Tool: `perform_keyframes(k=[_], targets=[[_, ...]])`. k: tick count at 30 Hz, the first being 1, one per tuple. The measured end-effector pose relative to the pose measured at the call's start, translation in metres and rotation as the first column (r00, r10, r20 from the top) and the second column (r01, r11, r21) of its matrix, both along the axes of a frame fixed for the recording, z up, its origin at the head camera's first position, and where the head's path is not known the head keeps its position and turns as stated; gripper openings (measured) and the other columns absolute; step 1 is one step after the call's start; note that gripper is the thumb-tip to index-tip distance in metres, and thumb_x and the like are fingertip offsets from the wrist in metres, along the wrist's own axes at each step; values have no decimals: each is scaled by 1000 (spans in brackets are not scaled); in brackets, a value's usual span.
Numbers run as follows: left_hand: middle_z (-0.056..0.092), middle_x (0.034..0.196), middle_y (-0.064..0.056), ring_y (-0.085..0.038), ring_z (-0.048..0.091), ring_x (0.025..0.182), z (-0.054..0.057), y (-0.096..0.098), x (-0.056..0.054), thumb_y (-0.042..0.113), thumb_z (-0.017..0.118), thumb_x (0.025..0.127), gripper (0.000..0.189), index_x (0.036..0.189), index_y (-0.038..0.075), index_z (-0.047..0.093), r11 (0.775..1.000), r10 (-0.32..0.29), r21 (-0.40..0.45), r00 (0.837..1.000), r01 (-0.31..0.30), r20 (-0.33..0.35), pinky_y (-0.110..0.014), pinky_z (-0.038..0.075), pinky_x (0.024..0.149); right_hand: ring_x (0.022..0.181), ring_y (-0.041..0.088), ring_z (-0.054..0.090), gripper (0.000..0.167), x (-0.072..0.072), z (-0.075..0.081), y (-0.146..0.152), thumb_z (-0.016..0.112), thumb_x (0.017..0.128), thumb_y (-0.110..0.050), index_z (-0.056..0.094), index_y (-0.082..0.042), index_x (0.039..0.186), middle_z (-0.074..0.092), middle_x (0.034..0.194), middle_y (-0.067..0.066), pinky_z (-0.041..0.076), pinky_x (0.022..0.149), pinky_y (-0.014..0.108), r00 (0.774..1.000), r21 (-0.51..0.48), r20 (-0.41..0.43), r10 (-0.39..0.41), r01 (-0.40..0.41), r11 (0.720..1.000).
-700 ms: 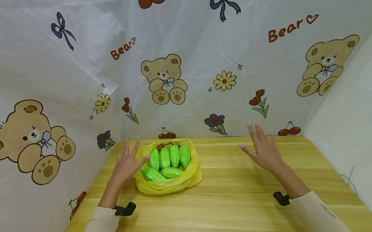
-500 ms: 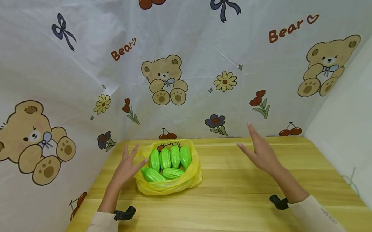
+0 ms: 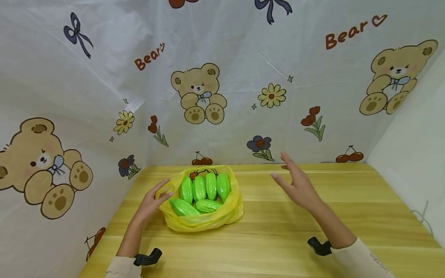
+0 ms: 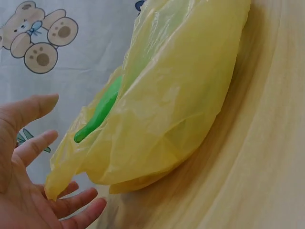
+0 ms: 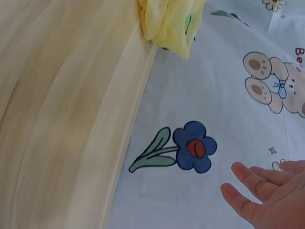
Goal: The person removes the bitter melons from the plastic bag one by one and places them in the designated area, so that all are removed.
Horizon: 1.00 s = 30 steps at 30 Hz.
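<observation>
Taking 12 o'clock as the far side in the head view, the yellow bag (image 3: pixel 208 224) is standing at about 10 o'clock from the middle of the table (image 3: pixel 251 255). It is holding six green gourds (image 3: pixel 200 188): four are lying side by side toward its 12 o'clock, two toward its 6 o'clock. The left hand (image 3: pixel 150 205) is hovering at the bag's 9 o'clock edge, fingers extending loosely and gripping nothing. In the left wrist view a bag corner is overlapping those fingers; contact cannot be told. The right hand (image 3: pixel 298 190) is hovering well apart, its fingers reaching out and grasping nothing; the bag is lying at its 9 o'clock. A bear-print cloth (image 3: pixel 237 125) is hanging at 12 o'clock.
</observation>
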<state>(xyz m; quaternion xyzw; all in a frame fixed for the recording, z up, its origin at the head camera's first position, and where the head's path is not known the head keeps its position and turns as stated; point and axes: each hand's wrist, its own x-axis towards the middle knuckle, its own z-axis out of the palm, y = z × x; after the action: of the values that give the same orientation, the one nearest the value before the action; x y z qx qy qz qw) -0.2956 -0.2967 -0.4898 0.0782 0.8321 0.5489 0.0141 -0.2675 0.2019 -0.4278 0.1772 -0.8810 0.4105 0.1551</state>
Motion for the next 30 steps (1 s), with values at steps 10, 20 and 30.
perform_keyframes(k=[10, 20, 30], targets=[[20, 165, -19, -42, 15, 150, -11, -7, 2, 22, 63, 101, 64, 160, 21, 36, 997, -66, 54, 991, 61, 116, -61, 39, 102, 133, 37, 50, 73, 6, -2, -31, 61, 103, -37, 24, -18, 163, 36, 161, 12, 40, 105, 61, 996, -64, 10, 92, -91, 994], [9, 169, -10, -40, 24, 146, -24, -15, 1, 8, 63, 96, 73, 161, 20, 33, 974, -198, 139, 972, 180, 125, -39, 52, 93, 124, 35, 58, 63, 8, -6, -61, 67, 99, -28, 41, -15, 156, 56, 143, 16, 48, 97, 57, 989, -84, 5, 151, -150, 985], [3, 168, -18, -32, 60, 117, -34, -21, 1, -1, 64, 94, 79, 162, 17, 28, 950, -260, 206, 959, 234, 109, -39, 58, 80, 118, 34, 61, 47, 6, -8, -92, 70, 97, -22, 60, -8, 141, 64, 133, 15, 51, 94, 55, 977, -96, 45, 209, -204, 974]])
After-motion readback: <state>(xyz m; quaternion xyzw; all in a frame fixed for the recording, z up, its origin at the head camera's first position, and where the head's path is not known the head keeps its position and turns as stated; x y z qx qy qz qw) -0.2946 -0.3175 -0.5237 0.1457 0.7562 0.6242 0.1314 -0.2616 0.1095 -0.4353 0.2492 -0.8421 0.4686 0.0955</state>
